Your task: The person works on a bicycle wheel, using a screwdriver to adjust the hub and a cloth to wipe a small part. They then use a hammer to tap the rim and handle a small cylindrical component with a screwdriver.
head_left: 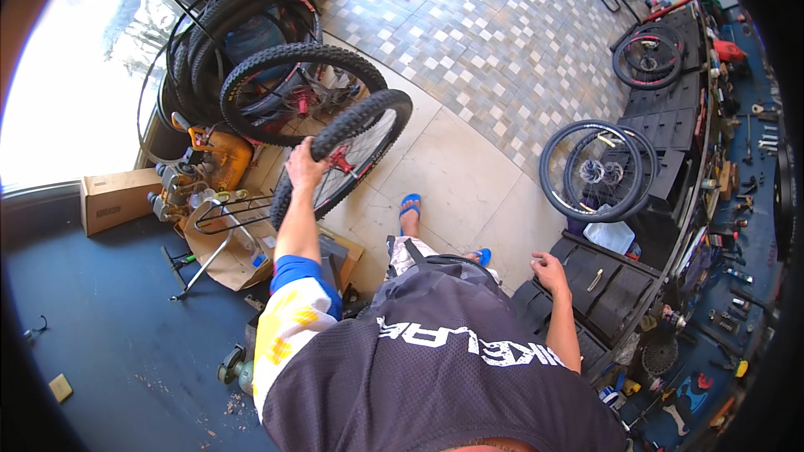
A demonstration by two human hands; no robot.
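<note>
My left hand (306,169) is closed on the knobby black tire of a bicycle wheel (378,107), gripping it at the tire's near left side. This wheel stands tilted and has a red hub (339,159). Just beyond it is a second knobby bicycle wheel (243,75), also with a red hub, partly overlapped by the held one. My right hand (548,272) hangs loosely over the floor beside a black drawer cabinet (607,280). Its fingers are slightly bent and nothing is in them.
Stacked tires (201,42) lie at the back left, near a cardboard box (117,199) and an orange air compressor (230,155). Two bicycle wheels (548,172) lean on the right-hand cabinets. A tool-covered workbench (712,285) runs along the right. Blue sandals (410,201) are on my feet.
</note>
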